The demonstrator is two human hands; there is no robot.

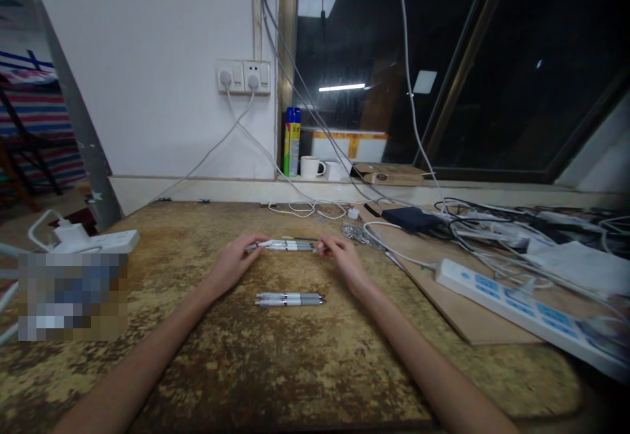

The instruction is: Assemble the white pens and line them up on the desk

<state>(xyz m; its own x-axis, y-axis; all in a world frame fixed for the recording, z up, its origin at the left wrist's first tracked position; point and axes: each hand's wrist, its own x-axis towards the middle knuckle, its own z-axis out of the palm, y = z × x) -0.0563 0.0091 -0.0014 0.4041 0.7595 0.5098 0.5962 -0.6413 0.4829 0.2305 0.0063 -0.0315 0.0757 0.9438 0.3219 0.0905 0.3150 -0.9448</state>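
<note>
My left hand [235, 260] is closed at the left end of a small group of white and grey pens [293, 246] on the worn wooden table; a pale pen shows at its fingertips. At the right end of the same pens, the fingers of my right hand [343, 257] are pinched together. What they hold, if anything, is too small to make out. Nearer to me, a pair of grey and white pens [290, 299] lies side by side, apart from both hands. A thin dark and yellow stick-like item [295, 238] is just behind the group.
On the right, a white power strip [522, 309] and tangled cables lie over a brown board [443, 296]. A clear crinkled bag [361, 234] is beyond my right hand. Another power strip [123, 241] stands at left. A spray can [292, 145] and white mug [310, 167] occupy the sill.
</note>
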